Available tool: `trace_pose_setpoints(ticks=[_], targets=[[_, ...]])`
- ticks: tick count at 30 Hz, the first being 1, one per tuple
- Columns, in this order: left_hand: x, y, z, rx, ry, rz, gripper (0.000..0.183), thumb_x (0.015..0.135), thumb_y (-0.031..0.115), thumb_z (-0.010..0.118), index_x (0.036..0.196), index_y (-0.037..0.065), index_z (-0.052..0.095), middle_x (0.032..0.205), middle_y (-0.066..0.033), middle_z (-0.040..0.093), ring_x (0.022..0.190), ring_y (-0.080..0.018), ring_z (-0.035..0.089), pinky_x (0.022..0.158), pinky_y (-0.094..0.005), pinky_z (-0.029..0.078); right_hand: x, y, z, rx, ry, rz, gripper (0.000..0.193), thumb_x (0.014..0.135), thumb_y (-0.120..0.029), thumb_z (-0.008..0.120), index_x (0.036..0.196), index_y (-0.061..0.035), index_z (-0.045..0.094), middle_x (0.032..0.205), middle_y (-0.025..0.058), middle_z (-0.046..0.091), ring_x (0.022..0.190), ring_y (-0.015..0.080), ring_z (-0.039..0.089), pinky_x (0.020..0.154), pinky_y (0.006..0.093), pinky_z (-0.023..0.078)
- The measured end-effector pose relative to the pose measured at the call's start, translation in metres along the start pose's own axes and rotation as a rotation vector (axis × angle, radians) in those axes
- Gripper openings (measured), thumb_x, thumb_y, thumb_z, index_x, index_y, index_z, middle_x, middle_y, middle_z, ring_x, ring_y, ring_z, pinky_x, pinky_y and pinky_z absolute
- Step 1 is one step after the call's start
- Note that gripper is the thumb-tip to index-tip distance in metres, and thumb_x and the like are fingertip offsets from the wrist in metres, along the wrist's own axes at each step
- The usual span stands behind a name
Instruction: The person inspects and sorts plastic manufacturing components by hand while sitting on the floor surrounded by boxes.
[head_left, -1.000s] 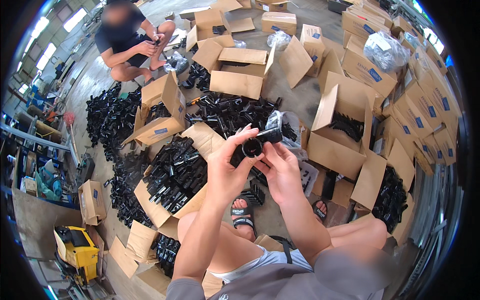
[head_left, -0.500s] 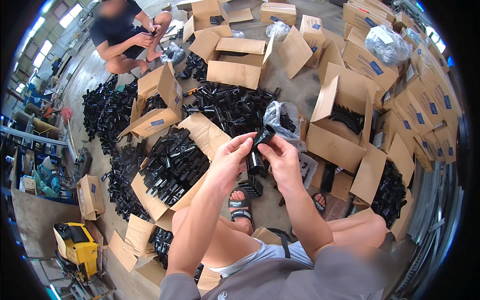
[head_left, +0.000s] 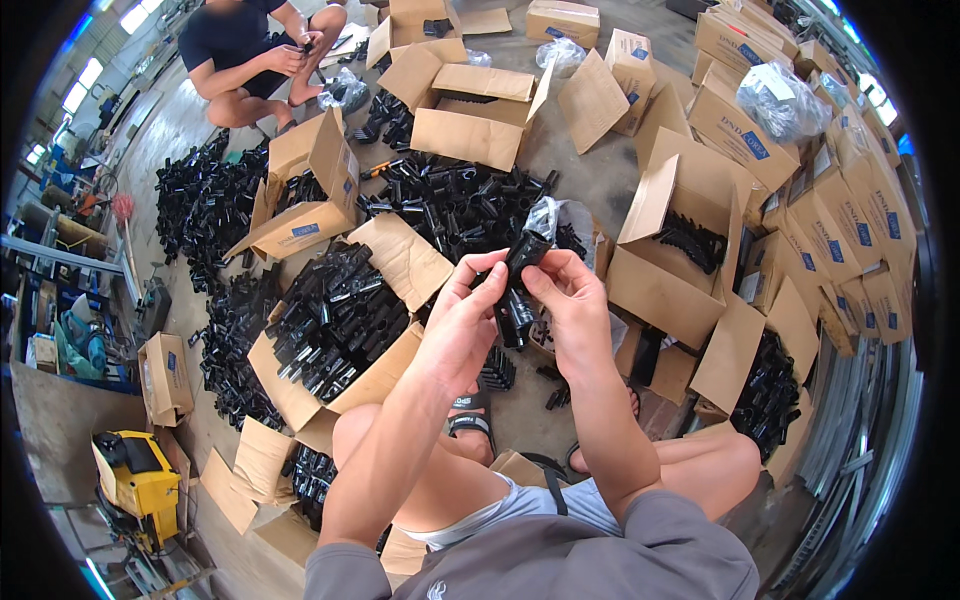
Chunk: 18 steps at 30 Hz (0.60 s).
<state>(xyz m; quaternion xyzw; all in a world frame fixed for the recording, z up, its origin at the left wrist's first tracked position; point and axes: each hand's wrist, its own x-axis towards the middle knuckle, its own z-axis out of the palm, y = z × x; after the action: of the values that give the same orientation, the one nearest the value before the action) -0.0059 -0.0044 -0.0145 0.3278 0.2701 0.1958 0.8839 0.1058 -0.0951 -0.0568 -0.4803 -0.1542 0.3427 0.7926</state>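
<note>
At the left, a loose heap of glossy black tubular pieces lies on the grey concrete floor; a part dropped there could easily be lost among its lookalikes. Next comes a brown cardboard box with spread flaps, piled high with similar pieces, some of which might slide out if a knee knocked it. In the middle, raised above the floor and between the two hands, is a shiny black tubular part with an open round end — whether one piece or two joined, I cannot tell. Its smooth surface could slip if either pinch loosened, and a fall might scuff it.

The left hand slants up from the lower edge, its thumb on the part's near side and its fingers bent around the left flank, closed narrowly on it. The right hand mirrors this from the other side, thumb and curled index finger pinching the upper section. Both wrists are lifted, forearms converging — elbows lower and wider apart.
</note>
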Motion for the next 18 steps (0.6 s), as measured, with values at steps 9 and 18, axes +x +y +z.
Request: trace_pose_setpoints(ticks=[9, 18], targets=[[-0.002, 0.006, -0.009, 0.030, -0.056, -0.051, 0.022, 0.101, 0.016, 0.062, 0.122, 0.011, 0.060, 0.119, -0.0031, 0.068, 0.105, -0.0145, 0.067, 0.089, -0.0340, 0.056, -0.010, -0.027, -0.007, -0.359, -0.062, -0.138, 0.020, 0.095, -0.015, 0.072, 0.106, 0.0016, 0.076, 0.118, 0.0092, 0.068, 0.098, 0.0130, 0.066, 0.081, 0.0272, 0.054], [-0.007, 0.003, -0.002, 0.085, -0.058, -0.065, 0.023, 0.100, 0.014, 0.064, 0.122, 0.008, 0.058, 0.110, -0.0086, 0.070, 0.101, -0.0169, 0.069, 0.087, -0.0339, 0.059, -0.005, -0.025, -0.028, -0.579, -0.141, -0.169, 0.026, 0.099, -0.021, 0.067, 0.102, 0.0040, 0.075, 0.106, 0.0107, 0.072, 0.090, 0.0148, 0.067, 0.079, 0.0292, 0.053]])
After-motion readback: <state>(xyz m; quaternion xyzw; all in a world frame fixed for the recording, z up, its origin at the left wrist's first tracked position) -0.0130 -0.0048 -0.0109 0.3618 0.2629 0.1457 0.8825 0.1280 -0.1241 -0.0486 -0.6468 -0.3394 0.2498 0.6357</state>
